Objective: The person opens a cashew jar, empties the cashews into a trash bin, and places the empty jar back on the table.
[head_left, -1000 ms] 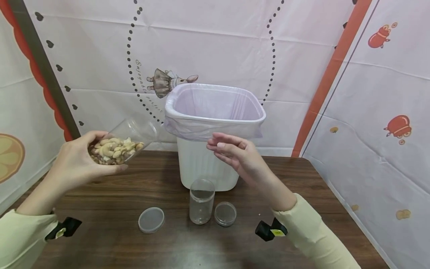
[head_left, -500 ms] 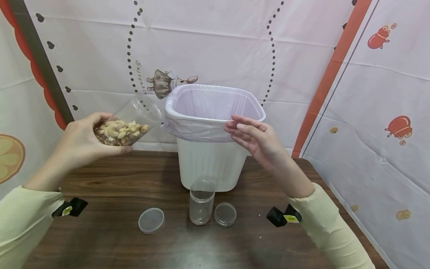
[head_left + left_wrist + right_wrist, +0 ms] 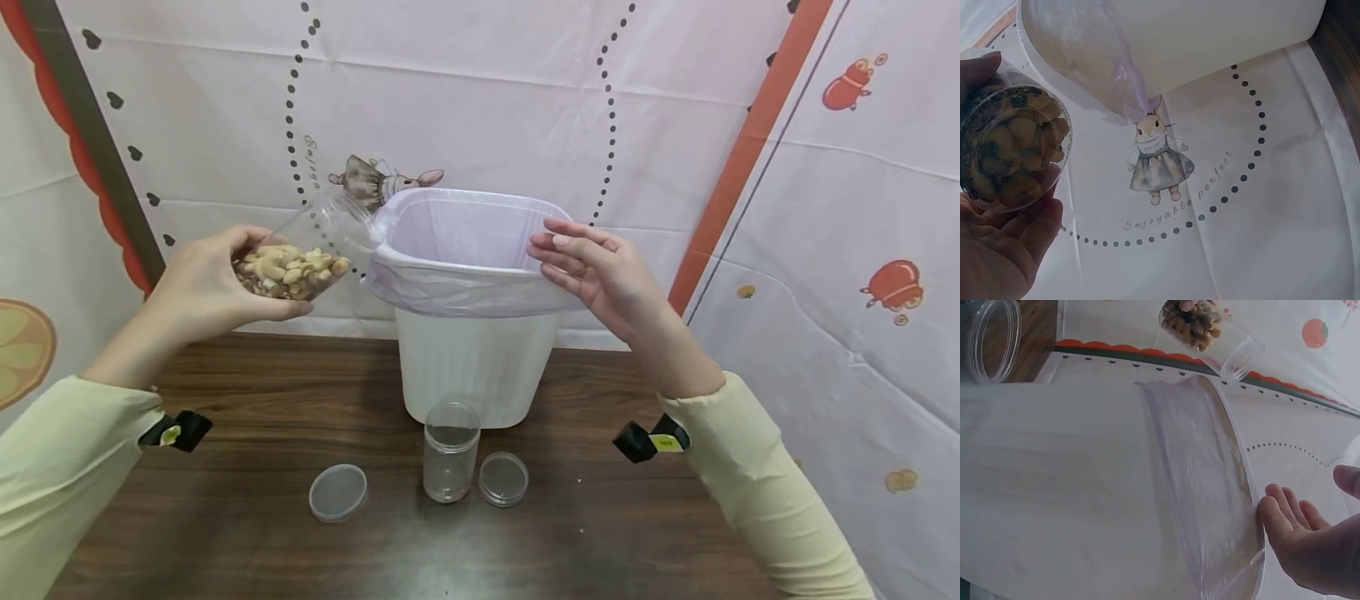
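My left hand (image 3: 213, 279) grips a clear plastic jar (image 3: 330, 229) round its base, tilted with its open mouth toward the bin's left rim. Cashews and other nuts (image 3: 292, 271) lie along the jar's lower side; the left wrist view shows them through the jar's bottom (image 3: 1016, 150). A white bin (image 3: 472, 367) lined with a pale purple bag (image 3: 465, 292) stands at the back of the table. My right hand (image 3: 600, 271) holds nothing. Its fingers are loosely bent by the bin's right rim, fingertips close to the edge in the right wrist view.
On the wooden table (image 3: 360, 558), an uncovered clear jar (image 3: 450, 458) stands in front of the bin. One lid (image 3: 337, 492) lies to its left and a clear round lid (image 3: 503, 479) to its right. A printed cloth (image 3: 480, 100) hangs behind the bin.
My left hand has raised the tilted jar of nuts and brought it rightward to the bin's rim. My right hand has moved up and right, from the bin's front to its right rim.
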### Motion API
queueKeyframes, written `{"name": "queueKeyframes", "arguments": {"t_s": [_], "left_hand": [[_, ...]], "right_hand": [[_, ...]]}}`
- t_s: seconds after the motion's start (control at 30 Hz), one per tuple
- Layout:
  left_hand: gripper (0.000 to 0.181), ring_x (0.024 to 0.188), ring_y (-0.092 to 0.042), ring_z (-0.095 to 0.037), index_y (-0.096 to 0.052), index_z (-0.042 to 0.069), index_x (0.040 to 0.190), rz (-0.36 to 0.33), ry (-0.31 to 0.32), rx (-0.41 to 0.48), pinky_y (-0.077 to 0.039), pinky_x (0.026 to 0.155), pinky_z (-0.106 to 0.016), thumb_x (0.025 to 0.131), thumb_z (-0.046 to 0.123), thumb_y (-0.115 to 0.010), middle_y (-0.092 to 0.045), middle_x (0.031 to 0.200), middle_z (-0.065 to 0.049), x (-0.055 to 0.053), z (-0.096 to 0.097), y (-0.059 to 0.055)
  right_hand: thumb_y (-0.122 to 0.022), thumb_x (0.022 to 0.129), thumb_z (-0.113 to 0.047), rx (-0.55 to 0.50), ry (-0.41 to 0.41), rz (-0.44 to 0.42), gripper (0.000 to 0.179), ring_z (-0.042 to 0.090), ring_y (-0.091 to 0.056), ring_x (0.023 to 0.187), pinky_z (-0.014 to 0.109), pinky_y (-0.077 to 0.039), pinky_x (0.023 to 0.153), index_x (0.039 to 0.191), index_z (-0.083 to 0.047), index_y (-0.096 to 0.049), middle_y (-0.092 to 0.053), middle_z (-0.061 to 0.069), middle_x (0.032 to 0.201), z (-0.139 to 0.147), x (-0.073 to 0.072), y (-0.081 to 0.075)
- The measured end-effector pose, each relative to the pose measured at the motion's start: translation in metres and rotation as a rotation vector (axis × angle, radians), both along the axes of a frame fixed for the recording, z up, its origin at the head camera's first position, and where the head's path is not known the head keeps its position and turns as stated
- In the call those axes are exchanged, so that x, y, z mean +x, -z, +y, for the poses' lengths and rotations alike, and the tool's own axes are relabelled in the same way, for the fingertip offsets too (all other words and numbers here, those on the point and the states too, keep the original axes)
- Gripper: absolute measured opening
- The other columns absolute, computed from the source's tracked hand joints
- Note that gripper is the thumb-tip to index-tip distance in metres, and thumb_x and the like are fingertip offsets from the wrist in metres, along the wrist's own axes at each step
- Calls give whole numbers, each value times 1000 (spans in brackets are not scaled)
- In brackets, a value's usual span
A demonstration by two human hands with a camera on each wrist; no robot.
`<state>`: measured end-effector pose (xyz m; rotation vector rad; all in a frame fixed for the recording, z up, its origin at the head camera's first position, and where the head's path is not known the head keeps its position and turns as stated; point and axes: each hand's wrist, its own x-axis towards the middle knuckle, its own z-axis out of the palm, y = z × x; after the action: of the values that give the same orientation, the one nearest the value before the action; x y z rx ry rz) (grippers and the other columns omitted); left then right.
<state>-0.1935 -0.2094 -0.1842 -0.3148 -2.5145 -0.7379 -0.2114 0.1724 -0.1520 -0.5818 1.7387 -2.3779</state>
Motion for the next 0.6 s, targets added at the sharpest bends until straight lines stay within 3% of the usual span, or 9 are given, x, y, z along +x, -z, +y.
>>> {"name": "queueKeyframes", "arguments": {"t_s": [0.33,0.6], "left_hand": [[75,85,-49,-19,-55,7,119,-14,23,18,-36,63,-24,58,37,-86,-61,101,-14,-11,1,-12],[73,86,-48,-20,-53,6,117,-35,32,18,-36,65,-26,59,39,-84,-59,102,-14,-17,4,-22]], "right_hand": [[-60,87,-6,19,45,7,51,17,-64,96,25,-51,82,133,4,-41,-68,7,98,5,-12,-12],[-56,89,-8,98,115,20,49,15,-65,94,25,-51,80,134,3,-40,-67,4,99,7,-24,-21]]}}
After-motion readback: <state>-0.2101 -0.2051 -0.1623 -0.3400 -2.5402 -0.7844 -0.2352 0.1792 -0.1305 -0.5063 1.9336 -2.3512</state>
